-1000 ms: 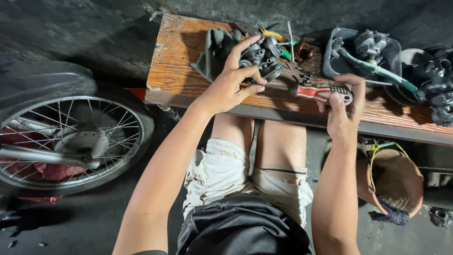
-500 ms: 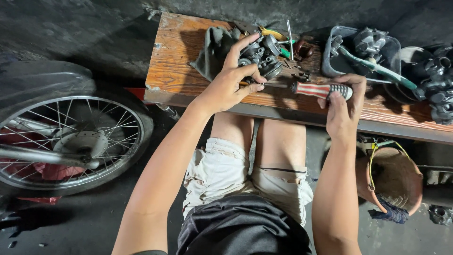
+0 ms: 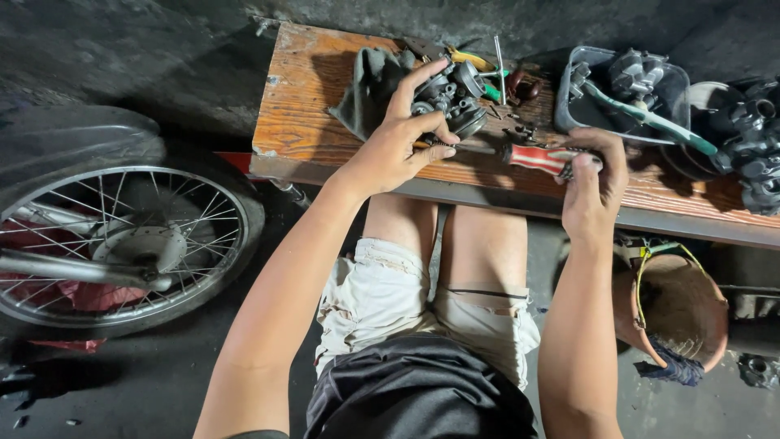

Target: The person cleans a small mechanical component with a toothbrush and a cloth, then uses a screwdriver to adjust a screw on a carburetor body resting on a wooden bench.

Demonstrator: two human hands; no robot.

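Note:
My left hand (image 3: 402, 142) grips a dark metal carburetor (image 3: 452, 96) that rests on the wooden bench (image 3: 305, 97). My right hand (image 3: 593, 183) holds the red handle of a screwdriver (image 3: 532, 156), whose shaft lies level and points left into the carburetor's lower side near my left thumb. A dark grey rag (image 3: 367, 85) lies under and behind the carburetor.
A grey tray (image 3: 578, 114) with engine parts and a green-handled tool stands at the back right, with more dark parts (image 3: 751, 146) beyond. A spoked motorcycle wheel (image 3: 122, 244) is at left. A brown bucket (image 3: 678, 309) sits on the floor under the bench at right. My knees are under the bench edge.
The screwdriver has turned a little in my right hand and its handle sits slightly higher. My left hand keeps its grip on the carburetor.

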